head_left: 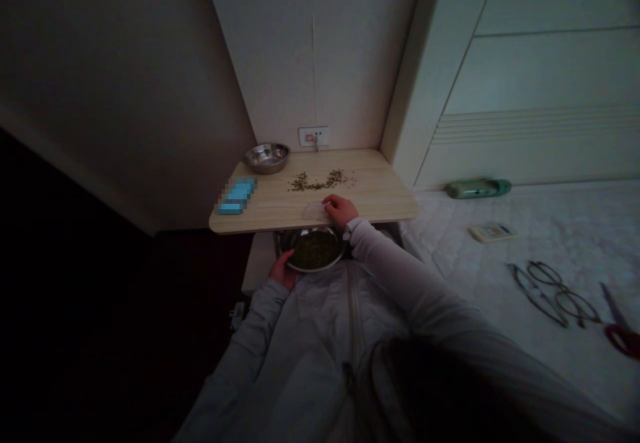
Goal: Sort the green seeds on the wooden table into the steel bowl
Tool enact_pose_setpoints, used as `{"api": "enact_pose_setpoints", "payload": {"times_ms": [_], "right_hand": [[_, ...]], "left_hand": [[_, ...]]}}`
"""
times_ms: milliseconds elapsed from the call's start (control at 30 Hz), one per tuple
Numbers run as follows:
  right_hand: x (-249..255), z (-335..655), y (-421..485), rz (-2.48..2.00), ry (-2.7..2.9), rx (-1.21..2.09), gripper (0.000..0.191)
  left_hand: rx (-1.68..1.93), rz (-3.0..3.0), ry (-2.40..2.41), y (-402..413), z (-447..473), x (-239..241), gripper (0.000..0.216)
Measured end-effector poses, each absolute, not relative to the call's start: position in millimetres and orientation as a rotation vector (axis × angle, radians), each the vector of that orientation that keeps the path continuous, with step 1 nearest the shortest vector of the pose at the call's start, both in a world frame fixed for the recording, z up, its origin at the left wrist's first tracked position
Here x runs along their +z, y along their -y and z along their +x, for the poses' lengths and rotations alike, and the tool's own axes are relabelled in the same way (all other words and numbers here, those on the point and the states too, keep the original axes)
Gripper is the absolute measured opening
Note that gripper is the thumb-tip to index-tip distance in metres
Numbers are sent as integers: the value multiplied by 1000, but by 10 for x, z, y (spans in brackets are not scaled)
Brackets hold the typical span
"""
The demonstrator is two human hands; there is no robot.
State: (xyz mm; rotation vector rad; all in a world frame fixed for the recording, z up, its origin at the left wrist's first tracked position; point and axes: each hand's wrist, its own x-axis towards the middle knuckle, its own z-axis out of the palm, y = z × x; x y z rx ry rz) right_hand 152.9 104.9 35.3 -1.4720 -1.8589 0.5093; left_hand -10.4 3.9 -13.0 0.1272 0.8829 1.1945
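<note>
My left hand (283, 272) grips the left rim of a round metal bowl (338, 256), held just below the table's front edge. Dark greenish small bits (315, 248) cover much of its inside. My right hand (341, 210) is above the bowl's right side, at the front of the wooden table (370, 196). Its fingers are closed on a thin, pale, see-through flat piece (313, 211) that lies along the tabletop; its exact kind is unclear. Farther back, small greenish-brown grains (320, 182) are scattered in a loose curved band.
A second metal bowl (267, 158) stands at the table's back left, behind a blurred blue phone-like object (237, 196). A wall socket (313, 136) is behind. On the bed at right lie a green bottle (479, 188), a remote (493, 232), glasses (555, 290) and red-handled scissors (623, 340).
</note>
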Motion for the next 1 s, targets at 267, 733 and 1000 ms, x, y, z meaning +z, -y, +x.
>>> {"api": "enact_pose_setpoints", "payload": {"times_ms": [267,733,1000], "right_hand": [[366,1534,-1011,-1477,1865,490,24],[322,1552,-1060,-1412,1794,542,22],[340,1549,-1054,-1434,1792,560,23]], "left_hand": [[1168,135,-885,-33,-96,-123,21],[1140,168,-856,-34,-128,-139,19],[1148,138,-838,-42,-142,-166,20]]}}
